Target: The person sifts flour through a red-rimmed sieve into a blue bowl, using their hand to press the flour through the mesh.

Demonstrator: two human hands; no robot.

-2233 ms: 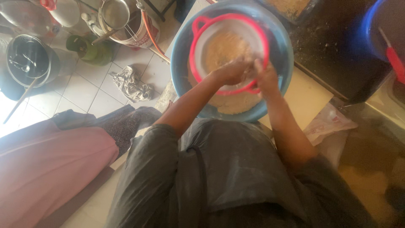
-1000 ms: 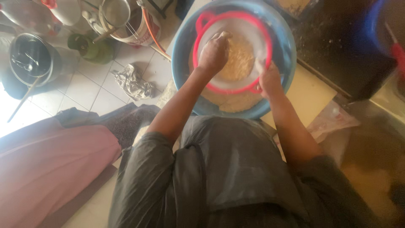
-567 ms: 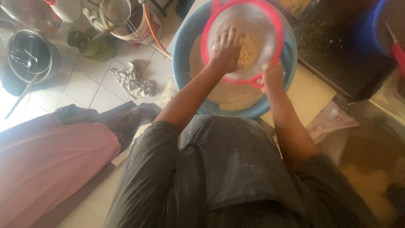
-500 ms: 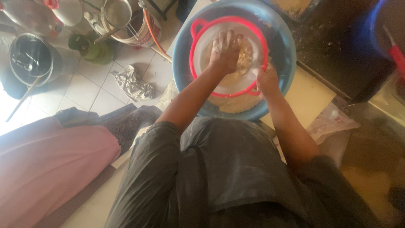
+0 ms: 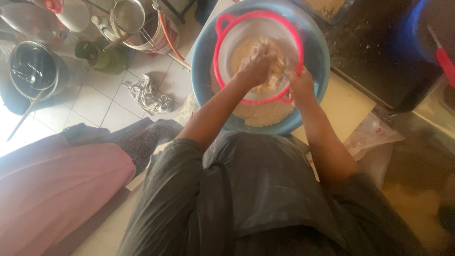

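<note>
pressing flour through the red-rimmed sieve (image 5: 258, 54) looked like the step: left hand (image 5: 256, 66) lay inside, fingers curled together on the meal; right hand (image 5: 301, 87) clamped the rim over the blue basin (image 5: 204, 76). next called for more rubbing.

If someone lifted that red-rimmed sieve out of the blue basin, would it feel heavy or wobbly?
Probably light: the red-rimmed sieve looks like thin plastic. The pale meal piled inside could shift and tip it. The right hand grips its rim, which suggests it needs steadying while the left hand presses inside.

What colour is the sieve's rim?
Red-pink, on the sieve over the blue basin; head view.
</note>
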